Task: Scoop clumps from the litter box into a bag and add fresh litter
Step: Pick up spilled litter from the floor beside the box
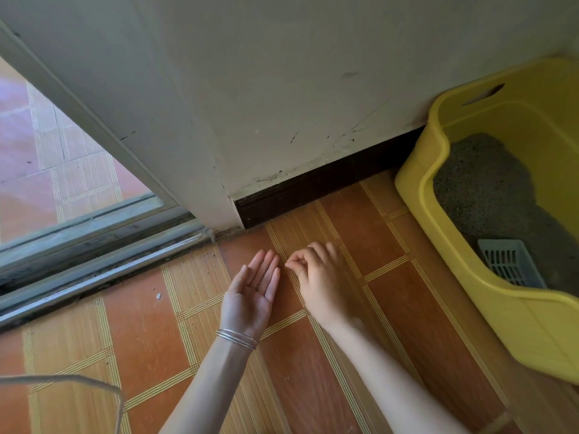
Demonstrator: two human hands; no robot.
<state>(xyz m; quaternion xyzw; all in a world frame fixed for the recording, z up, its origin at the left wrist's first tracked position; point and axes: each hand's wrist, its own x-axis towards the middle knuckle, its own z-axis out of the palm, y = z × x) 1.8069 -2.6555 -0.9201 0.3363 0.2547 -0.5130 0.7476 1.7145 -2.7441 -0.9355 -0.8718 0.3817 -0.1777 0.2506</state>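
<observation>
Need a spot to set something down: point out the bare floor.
Bare floor lies between the door track and the left hand, and a strip between the right hand and the litter box. Crowded inside the box: litter and scoop.

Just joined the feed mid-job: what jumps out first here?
The yellow litter box at the right by the wall, with grey litter and a grey slotted scoop inside. Over the tiled floor, the left hand is palm up, open; the right hand beside it has fingertips pinched together.
</observation>
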